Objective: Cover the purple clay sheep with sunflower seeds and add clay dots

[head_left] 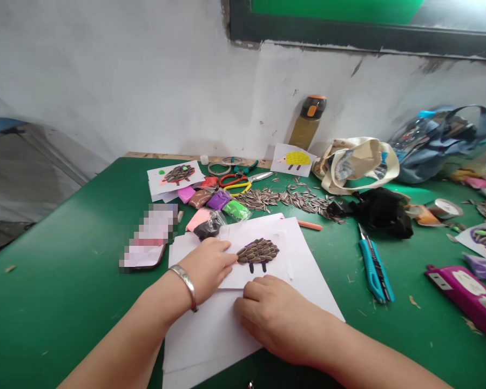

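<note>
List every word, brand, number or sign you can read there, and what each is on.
No text can be read for certain.
Phone: screen pixelated, unreadable.
Magenta box: any print on its pale patches is too small and blurred to read.
Cutter: any marking is too small to read.
Clay packets: any print is too small to read.
Seed picture: no lettering visible.

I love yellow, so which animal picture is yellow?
The picture just in front of the bottle; only its animal has a yellow body.
</note>
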`<state>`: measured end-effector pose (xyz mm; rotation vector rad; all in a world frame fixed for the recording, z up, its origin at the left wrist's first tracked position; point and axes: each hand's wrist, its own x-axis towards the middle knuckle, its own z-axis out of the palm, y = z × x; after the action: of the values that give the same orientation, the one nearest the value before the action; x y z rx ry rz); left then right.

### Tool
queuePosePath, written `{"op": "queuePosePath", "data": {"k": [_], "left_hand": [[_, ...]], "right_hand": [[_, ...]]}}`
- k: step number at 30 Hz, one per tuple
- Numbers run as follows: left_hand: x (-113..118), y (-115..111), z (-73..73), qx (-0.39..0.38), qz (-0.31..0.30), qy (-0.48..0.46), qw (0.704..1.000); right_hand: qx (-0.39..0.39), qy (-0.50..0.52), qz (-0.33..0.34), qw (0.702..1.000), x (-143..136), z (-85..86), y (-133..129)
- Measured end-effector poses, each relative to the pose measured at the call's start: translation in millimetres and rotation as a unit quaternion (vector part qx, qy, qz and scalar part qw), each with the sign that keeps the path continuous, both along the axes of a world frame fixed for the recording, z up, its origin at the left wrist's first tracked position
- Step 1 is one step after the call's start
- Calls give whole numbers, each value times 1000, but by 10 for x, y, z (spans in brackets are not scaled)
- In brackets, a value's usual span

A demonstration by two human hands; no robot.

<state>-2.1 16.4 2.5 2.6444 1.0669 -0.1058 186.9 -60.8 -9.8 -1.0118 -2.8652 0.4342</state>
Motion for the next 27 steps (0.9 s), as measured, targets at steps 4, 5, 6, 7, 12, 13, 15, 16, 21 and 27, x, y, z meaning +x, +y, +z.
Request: {"op": "queuePosePath", "data": {"k": [4, 5, 6, 7, 12, 13, 15, 16, 21, 27], "left_hand": [[15, 2, 25, -9, 6, 5, 1000], [20, 2, 28, -10, 7, 5, 1000], [25, 3, 29, -9, 5, 5, 1000], [30, 4, 28, -8, 1, 6, 1000], [43, 6, 33, -6, -4, 6, 1000], [41, 8, 38, -13, -3, 0, 1000], [32, 13, 50, -25, -5, -12, 1000], [27, 16, 53, -27, -8, -18, 999], [23, 15, 34, -11, -11, -12, 1000], [46, 6, 39, -14, -13, -5, 1000]], "right_hand": [[-1, 1, 1, 1000, 18, 10, -20], [-1, 0, 1, 1000, 20, 12, -22], [-1, -1, 0, 1000, 21, 14, -23], [-2, -2, 0, 1000, 20, 15, -22], [-2, 1, 2, 1000, 13, 18, -14], [-3, 0, 2, 1000, 14, 18, -13], [-3, -1, 1, 1000, 17, 18, -14], [-3, -2, 1, 1000, 18, 19, -14], [0, -3, 5, 1000, 17, 28, -10], [-4, 0, 0, 1000, 9, 32, -8]]}}
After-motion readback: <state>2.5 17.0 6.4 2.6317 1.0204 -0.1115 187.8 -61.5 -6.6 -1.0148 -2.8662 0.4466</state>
